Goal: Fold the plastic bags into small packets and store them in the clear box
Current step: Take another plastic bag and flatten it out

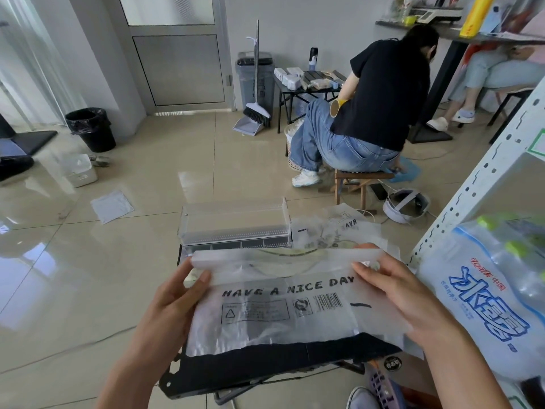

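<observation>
Two hands at the folded edge of a plastic bag (280, 308)

Nearest: low black table (265, 364), bag spread flat across it, print "HAVE A NICE DAY" facing up. Top strip of the bag is turned over toward the person. Left hand (174, 293) pinches the strip's left end, thumb on top, fingers tucked beneath. Right hand (395, 290) pinches the right end, thumb and fingertips closed on the plastic. Near the right hand, a pack of bottled water (486, 290) beside a white metal shelf (472, 196). Behind the bag, at the table's far end, the clear box (236, 228), lid apparently raised. Crumpled loose bags (333, 228) lie to its right. Farther off, a seated person (368, 98) on a wooden stool (354, 178). Broom (258, 110) and grey bin (256, 81) by the door.
</observation>
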`<state>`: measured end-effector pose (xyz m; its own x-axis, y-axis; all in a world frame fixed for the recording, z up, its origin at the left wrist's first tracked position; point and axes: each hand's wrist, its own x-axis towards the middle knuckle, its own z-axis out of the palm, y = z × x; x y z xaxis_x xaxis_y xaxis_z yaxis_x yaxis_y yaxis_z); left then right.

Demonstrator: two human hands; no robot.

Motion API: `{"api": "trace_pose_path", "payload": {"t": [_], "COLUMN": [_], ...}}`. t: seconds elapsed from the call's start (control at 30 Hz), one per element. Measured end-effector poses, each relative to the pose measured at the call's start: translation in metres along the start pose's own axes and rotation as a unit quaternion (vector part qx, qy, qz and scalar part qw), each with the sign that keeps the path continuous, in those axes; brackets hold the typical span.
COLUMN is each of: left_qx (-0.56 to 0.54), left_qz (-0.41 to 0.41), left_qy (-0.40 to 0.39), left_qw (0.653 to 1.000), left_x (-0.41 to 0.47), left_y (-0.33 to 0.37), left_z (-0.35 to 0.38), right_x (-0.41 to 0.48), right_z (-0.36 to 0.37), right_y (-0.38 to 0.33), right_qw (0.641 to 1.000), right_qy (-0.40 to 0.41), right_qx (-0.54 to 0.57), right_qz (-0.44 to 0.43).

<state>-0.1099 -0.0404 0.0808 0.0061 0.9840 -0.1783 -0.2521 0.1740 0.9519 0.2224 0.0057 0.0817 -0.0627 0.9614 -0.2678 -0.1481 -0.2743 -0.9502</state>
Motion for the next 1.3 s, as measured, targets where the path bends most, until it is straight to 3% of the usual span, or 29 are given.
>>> {"api": "trace_pose_path", "payload": {"t": [0.23,0.33,0.43,0.57,0.67,0.9,1.03,1.17,1.3], "left_qx": [-0.074,0.005,0.11,0.084,0.06,0.061,0.083,0.053,0.044], "left_qz": [-0.016,0.005,0.028,0.012,-0.004,-0.007,0.002,0.01,0.002], "left_qy": [-0.032,-0.01,0.007,0.079,0.087,0.022,0.036,0.027,-0.013], "left_qw": [0.997,1.0,0.993,0.993,0.994,0.998,0.996,0.998,0.999], "left_x": [-0.002,-0.001,0.002,0.007,0.009,0.001,0.0,0.002,0.0], "left_y": [0.008,0.006,-0.002,-0.011,-0.013,-0.008,-0.008,-0.008,-0.006], "left_z": [-0.006,-0.006,-0.006,-0.007,-0.006,0.009,0.011,0.007,0.005], "right_x": [0.003,-0.002,-0.003,0.0,0.004,0.001,-0.002,-0.005,-0.009], "right_z": [-0.007,-0.004,-0.003,-0.002,0.001,0.011,0.013,0.008,0.002], "right_y": [-0.002,-0.007,-0.007,0.0,0.004,0.006,0.005,-0.004,-0.006], "right_qw": [0.995,0.991,0.996,0.996,0.996,0.996,0.99,0.996,0.993], "right_qy": [-0.078,-0.077,-0.091,-0.073,-0.056,0.001,-0.03,-0.078,-0.098], "right_qx": [0.063,0.1,0.024,-0.052,-0.071,-0.093,-0.131,-0.044,-0.055], "right_qz": [-0.002,0.036,0.013,-0.002,0.011,-0.017,-0.033,0.017,0.015]}}
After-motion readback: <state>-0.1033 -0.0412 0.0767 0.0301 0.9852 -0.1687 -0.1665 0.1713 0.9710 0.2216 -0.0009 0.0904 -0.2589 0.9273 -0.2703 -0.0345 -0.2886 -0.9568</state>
